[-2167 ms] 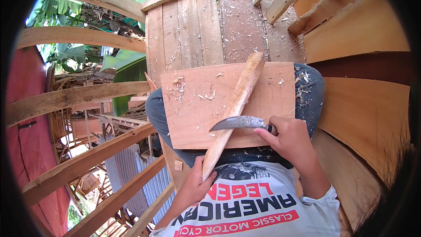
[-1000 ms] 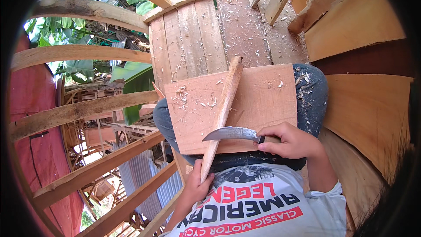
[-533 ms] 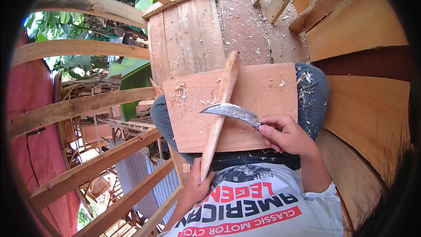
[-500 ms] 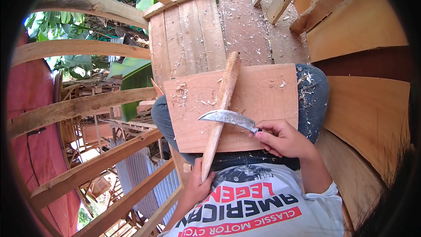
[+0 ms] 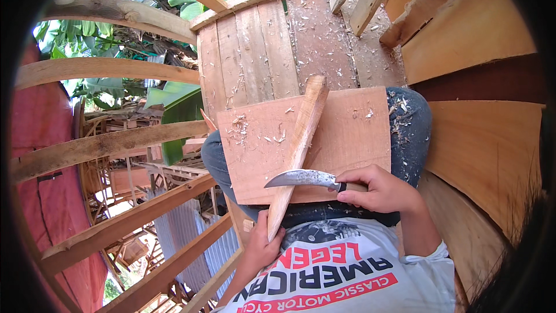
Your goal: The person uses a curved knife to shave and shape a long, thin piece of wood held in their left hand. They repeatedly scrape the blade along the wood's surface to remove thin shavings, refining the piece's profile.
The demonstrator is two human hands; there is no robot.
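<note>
Knife (image 5: 304, 178) and stick (image 5: 307, 124) have both shifted since half a second ago: the blade now crosses the stick lower down, closer to the left hand (image 5: 262, 244), and the stick's far end has swung a little to the right. More of the knife's handle (image 5: 355, 187) shows now as well.

The left hand is closed around the stick's near end, thumb on the right side and fingers on the left, just beyond the near edge of the board (image 5: 356, 139). From that grip the stick slants away and to the right across the board, its far end reaching past the far edge.

The right hand (image 5: 382, 190) is wrapped around the handle, to the right of the stick. The blade points left out of this grip and lies across the stick's near half, its tip jutting past the left side. Whether the edge bites into the wood cannot be told.

The board spans the person's jeans (image 5: 412, 130). Pale shavings (image 5: 238, 127) are scattered on it, on the jeans and over the planks (image 5: 249, 52) beyond.
</note>
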